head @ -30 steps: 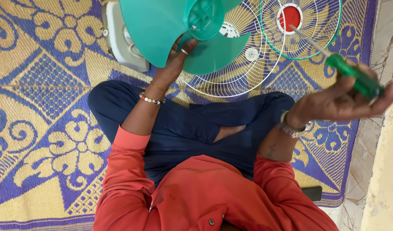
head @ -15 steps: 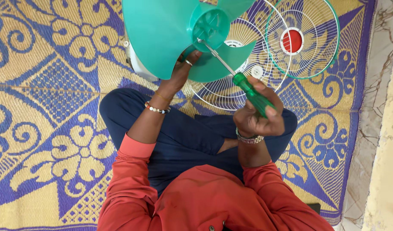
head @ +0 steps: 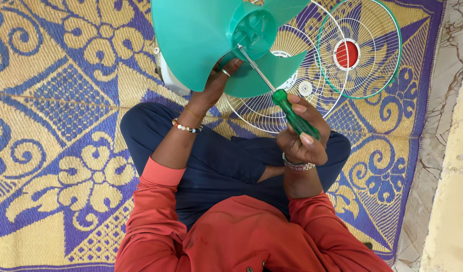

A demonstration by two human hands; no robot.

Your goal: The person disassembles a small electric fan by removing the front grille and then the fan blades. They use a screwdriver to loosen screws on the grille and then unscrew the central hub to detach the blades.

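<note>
Patterned mat underneath; left hand fingers grip the fan blade, right hand fingers closed round a screwdriver touching its hub.

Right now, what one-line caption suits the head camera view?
Seated on a patterned mat, left hand holds a teal fan blade while right hand sets a green-handled screwdriver to its hub.

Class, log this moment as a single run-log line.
left hand: holds teal fan blade | right hand: grips green screwdriver, tip at blade hub | white fan guards on mat
</note>
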